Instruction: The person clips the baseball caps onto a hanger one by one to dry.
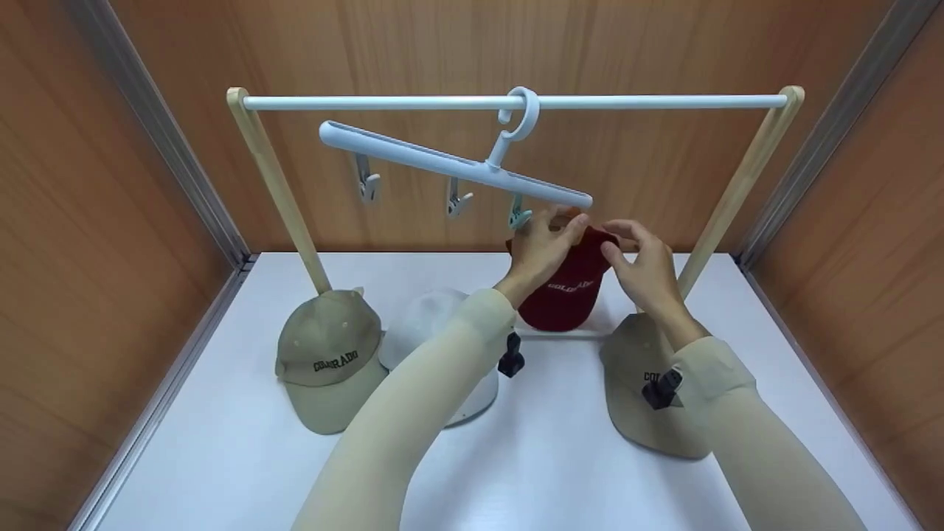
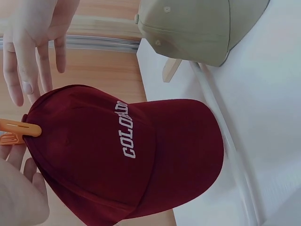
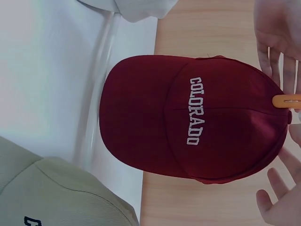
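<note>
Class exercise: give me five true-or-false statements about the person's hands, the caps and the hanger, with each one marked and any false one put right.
1. The hanger has its hook over the rail. True.
2. The hanger sits level. False: it tilts, lower at the end where the red cap is.
3. The red cap is held by an orange clip. True.
4. The lettering on the red cap is black. False: it is white.
5. The right hand grips the white cap. False: it is raised beside the red cap, and the white cap lies on the table.
</note>
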Action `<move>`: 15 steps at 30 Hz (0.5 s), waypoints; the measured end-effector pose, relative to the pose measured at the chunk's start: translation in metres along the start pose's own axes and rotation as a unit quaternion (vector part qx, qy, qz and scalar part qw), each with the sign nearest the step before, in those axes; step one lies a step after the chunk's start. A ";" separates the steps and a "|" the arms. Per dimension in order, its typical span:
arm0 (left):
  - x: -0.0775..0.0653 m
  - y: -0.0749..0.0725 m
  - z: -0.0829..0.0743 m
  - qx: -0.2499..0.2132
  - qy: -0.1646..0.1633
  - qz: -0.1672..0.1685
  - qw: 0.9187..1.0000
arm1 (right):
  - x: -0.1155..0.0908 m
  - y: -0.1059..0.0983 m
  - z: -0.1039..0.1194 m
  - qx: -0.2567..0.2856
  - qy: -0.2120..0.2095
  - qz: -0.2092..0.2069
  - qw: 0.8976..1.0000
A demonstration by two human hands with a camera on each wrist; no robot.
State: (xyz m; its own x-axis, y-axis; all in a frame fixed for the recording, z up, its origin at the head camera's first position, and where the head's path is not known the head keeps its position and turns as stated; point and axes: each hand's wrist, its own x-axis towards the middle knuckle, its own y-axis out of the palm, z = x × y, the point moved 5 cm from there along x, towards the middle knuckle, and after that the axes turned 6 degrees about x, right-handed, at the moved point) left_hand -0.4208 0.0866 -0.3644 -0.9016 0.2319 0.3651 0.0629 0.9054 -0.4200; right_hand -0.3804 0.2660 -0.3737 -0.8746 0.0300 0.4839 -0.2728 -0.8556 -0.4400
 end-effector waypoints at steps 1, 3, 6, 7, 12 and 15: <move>0.000 -0.001 0.001 0.005 0.000 0.001 1.000 | 0.000 0.000 0.000 -0.002 -0.001 0.001 1.000; -0.001 -0.002 0.002 0.012 0.000 0.003 1.000 | -0.001 0.000 0.001 -0.004 0.000 0.003 1.000; -0.002 -0.003 0.004 0.021 -0.001 0.004 1.000 | -0.002 0.001 0.001 -0.006 -0.002 0.006 1.000; -0.002 -0.003 0.004 0.024 0.001 0.005 1.000 | -0.002 0.001 0.001 -0.006 -0.003 0.006 1.000; -0.004 -0.005 0.006 0.030 0.011 0.009 0.999 | -0.004 0.001 0.002 0.001 -0.007 0.007 1.000; -0.005 -0.007 0.009 0.024 0.024 0.011 0.999 | -0.005 0.002 0.002 0.005 -0.012 0.008 1.000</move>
State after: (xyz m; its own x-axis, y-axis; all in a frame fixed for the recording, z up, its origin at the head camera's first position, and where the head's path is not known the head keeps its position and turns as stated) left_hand -0.4201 0.0762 -0.3708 -0.8788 0.2695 0.3939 0.0613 0.8822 -0.4668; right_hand -0.3754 0.2631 -0.3751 -0.8692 0.0035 0.4945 -0.2541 -0.8609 -0.4407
